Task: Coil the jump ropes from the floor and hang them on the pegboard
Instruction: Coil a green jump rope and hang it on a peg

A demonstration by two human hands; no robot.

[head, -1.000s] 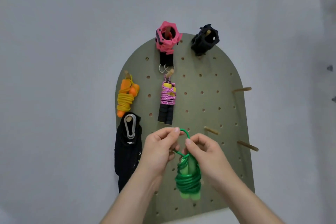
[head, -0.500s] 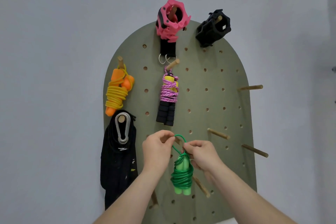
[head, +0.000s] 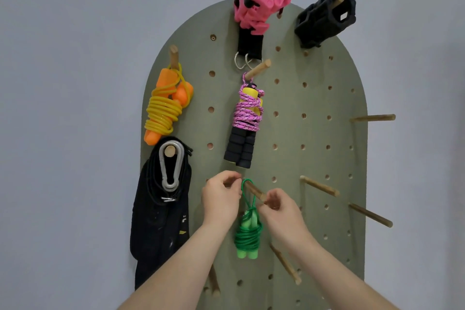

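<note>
Head view: left hand [head: 220, 199] and right hand [head: 279, 211] pinch green jump rope [head: 247, 236] hanging between them.

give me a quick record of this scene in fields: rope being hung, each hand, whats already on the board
rope being hung: green jump rope, coiled, its loop over a peg
left hand: pinches the loop
right hand: fingers curled at the loop by the peg's tip, grip unclear
already hung: yellow rope, pink rope
board: green pegboard on the wall
</note>
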